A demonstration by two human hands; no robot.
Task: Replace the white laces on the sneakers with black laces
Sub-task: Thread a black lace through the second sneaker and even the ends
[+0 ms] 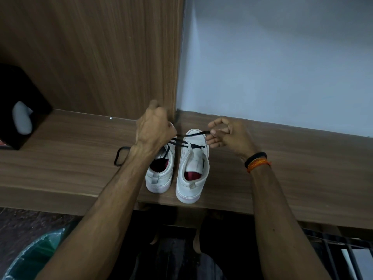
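Two white sneakers stand side by side on the wooden desk [282, 168], toes pointing away from me: the left sneaker [159, 176] and the right sneaker [193, 170]. A black lace [193, 135] runs through the front eyelets of the right sneaker and stretches between both hands. My left hand [155, 128] grips one end above the left sneaker's toe. My right hand [226, 134] pinches the other end beside the right sneaker's toe. Another black lace [120, 156] lies looped on the desk under my left forearm.
A black box [18, 110] with a grey object in it stands at the desk's left end. A wood panel [101, 57] and a white wall [282, 57] rise behind the desk. A green plastic-lined bin [30, 255] sits on the floor at lower left.
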